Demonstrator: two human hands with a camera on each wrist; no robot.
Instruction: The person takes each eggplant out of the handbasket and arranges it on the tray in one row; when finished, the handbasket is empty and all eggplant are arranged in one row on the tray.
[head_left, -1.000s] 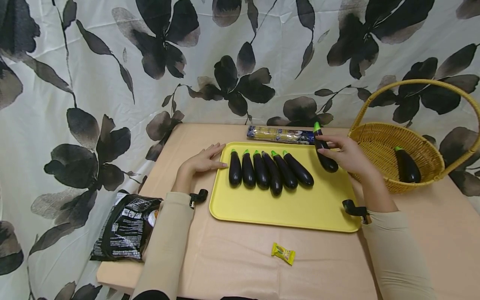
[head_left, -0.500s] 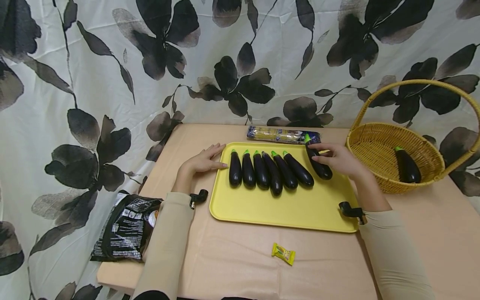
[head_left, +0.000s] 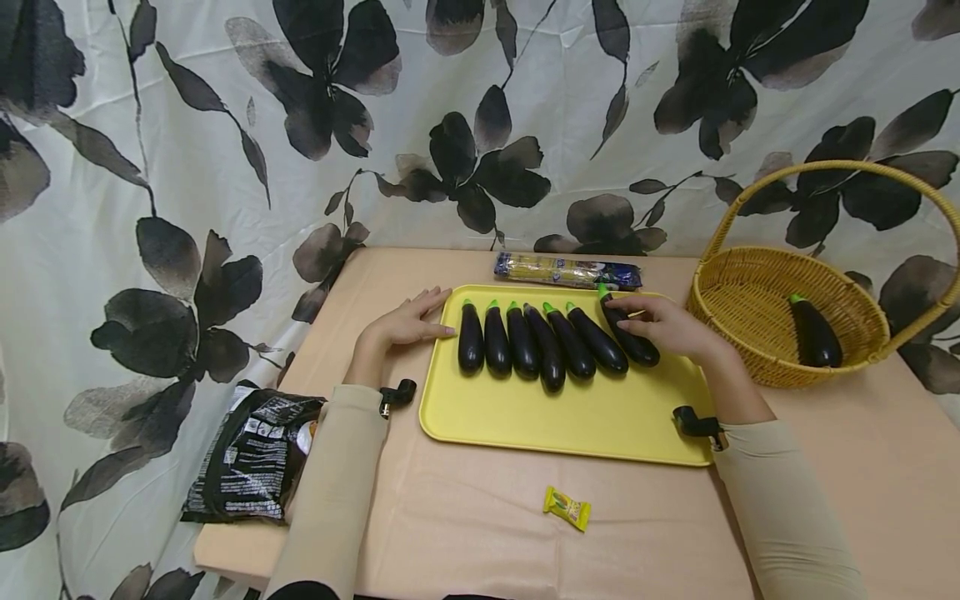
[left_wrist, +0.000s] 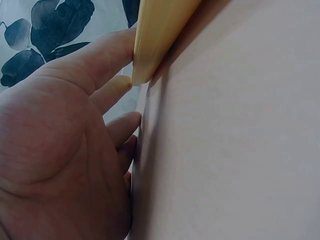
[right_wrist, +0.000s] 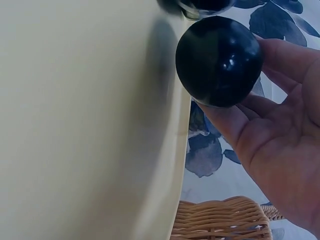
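My right hand pinches a dark eggplant with a green stem, just right of a row of several eggplants on the yellow tray. In the right wrist view the blunt end of the held eggplant sits between thumb and fingers, close to another dark eggplant. At the tray's left edge rests my left hand, fingers mostly straight. Seen from the left wrist, the thumb touches the side of the tray while the other fingers lie along the table.
A wicker basket with a tall handle stands at the right, with one eggplant inside. Behind the tray lies a long yellow-and-blue packet. A small yellow wrapper is in front, and a black bag sits at the left.
My right hand has moved left and slightly nearer with its eggplant, from the tray's right side to beside the row. The left hand has stayed in place.
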